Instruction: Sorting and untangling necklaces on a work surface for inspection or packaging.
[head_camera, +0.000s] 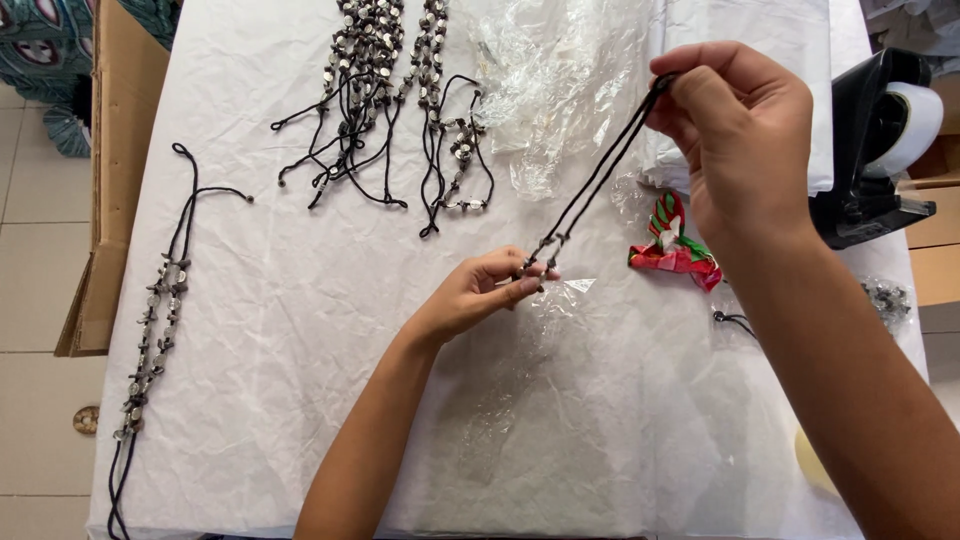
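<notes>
A black cord (600, 170) runs taut on a slant above the middle of the desk (280, 300), which is covered with wrinkled white paper. The right hand (735, 130) is raised at the upper right, its fingers closed and pinching the cord's upper end. The left hand (480, 290), lower and near the centre, nips the cord's lower end, where small beads sit, between thumb and fingertips. Under the left hand lies a clear plastic bag (540, 340). A red and green ribbon (675, 248) lies just beside the right wrist. Beaded necklaces (385, 90) are heaped at the far edge, another necklace (155, 320) stretches along the left side, and a black tape dispenser (880, 140) stands at the right.
</notes>
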